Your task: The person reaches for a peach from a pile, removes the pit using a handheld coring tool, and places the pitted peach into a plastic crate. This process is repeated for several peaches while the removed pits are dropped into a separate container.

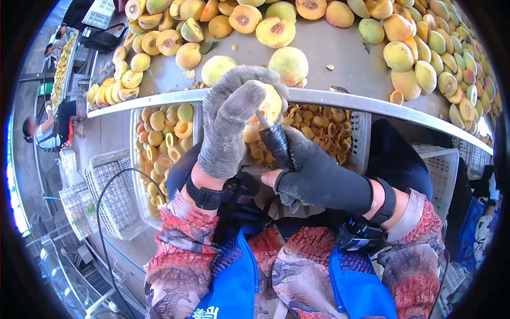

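My left hand (226,122), in a grey knitted glove, is closed around a cut yellow peach (273,102) just over the metal table's near edge. My right hand (326,178), in a dark fingerless glove with the thumb tip bare, grips a pitting knife (277,146) by its black wrapped handle. The knife's thin metal shaft points up and left at the peach flesh, and its tip is hidden there. Below my hands, a crate of peach halves (324,130) sits partly covered by them. Two whole-looking peaches (288,65) lie on the table just beyond.
Peaches and halves heap along the back and right of the metal table (319,50), whose raised rim (366,101) runs before me. Another white crate of peaches (159,138) stands left, near stacked empty crates (114,191). A black cable (101,212) loops there. Other people (50,130) sit far left.
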A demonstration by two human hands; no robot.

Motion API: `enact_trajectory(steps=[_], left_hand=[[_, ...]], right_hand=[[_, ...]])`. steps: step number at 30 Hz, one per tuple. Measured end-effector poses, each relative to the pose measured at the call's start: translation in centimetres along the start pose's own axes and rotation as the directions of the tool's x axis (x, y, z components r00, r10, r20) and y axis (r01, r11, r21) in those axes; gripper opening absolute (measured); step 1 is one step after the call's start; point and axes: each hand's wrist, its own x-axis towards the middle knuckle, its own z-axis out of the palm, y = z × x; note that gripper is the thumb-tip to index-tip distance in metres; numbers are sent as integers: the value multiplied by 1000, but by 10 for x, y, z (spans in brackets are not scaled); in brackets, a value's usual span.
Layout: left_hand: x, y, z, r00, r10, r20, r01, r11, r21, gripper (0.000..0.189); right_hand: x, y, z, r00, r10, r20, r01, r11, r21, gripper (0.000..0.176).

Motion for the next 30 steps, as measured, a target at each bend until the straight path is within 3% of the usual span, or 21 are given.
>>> enact_trajectory(steps=[1, 3, 5, 6, 7, 10, 11, 13, 16, 17, 19, 20, 22, 23, 25, 29, 30], left_hand=[[1, -1, 4, 992, 122, -11, -123, 992, -18, 37], [2, -3, 5, 953, 303, -2, -303, 952, -37, 37], [3, 0, 2, 971, 237, 12, -237, 971, 11, 38], [1, -1, 0, 987, 161, 20, -161, 985, 57, 39], [0, -1, 1, 994, 113, -1, -113, 993, -37, 25], [-1, -2, -6, 994, 82, 67, -88, 991, 103, 38], [-2, -1, -6, 995, 79, 65, -85, 991, 102, 38], [-4, 3, -4, 993, 98, 63, -107, 982, 158, 37], [-5, 0, -4, 979, 197, 61, -206, 941, 268, 36], [-4, 0, -4, 979, 193, 58, -202, 942, 267, 36], [-4, 0, -4, 986, 165, 36, -168, 936, 309, 34], [-4, 1, -3, 986, 163, 34, -166, 937, 308, 34], [-6, 1, -1, 994, 107, -15, -99, 957, 274, 31], [-7, -1, -2, 995, 103, -17, -94, 957, 274, 31], [-8, -6, -3, 957, 288, 19, -278, 899, 338, 30], [-8, -6, -2, 955, 296, -6, -270, 881, 388, 29], [-7, -7, -2, 968, 251, -8, -235, 914, 330, 28]], right_hand=[[-1, -9, -5, 994, 59, 94, -75, 981, 178, 53], [1, -6, -4, 999, -17, 51, 10, 990, 138, 54], [4, -1, -1, 995, -93, 17, 91, 991, 97, 54], [4, 2, 1, 1000, 29, 10, -28, 998, -50, 55], [4, 5, 3, 989, 149, -15, -149, 970, -194, 56], [-2, 11, 8, 997, 34, -63, -50, 962, -269, 58], [-2, 10, 8, 997, 38, -60, -53, 962, -268, 58], [-2, 4, 6, 1000, -2, 31, 3, 1000, -8, 60], [-2, 8, 7, 994, -94, 48, 91, 993, 74, 60], [-3, 9, 7, 995, -90, 51, 86, 993, 74, 60], [-4, 8, 9, 991, -129, -44, 120, 979, -166, 61], [-5, 3, 6, 991, -126, -43, 117, 979, -166, 61], [-4, -13, -1, 966, 175, 191, -211, 960, 184, 62], [-4, -8, 1, 965, 178, 194, -214, 959, 186, 62], [-4, 3, 5, 995, -86, 57, 82, 994, 69, 61], [-4, 2, 7, 997, -83, 0, 83, 997, -3, 59], [-4, -4, 4, 997, 38, 64, -42, 997, 60, 59]])
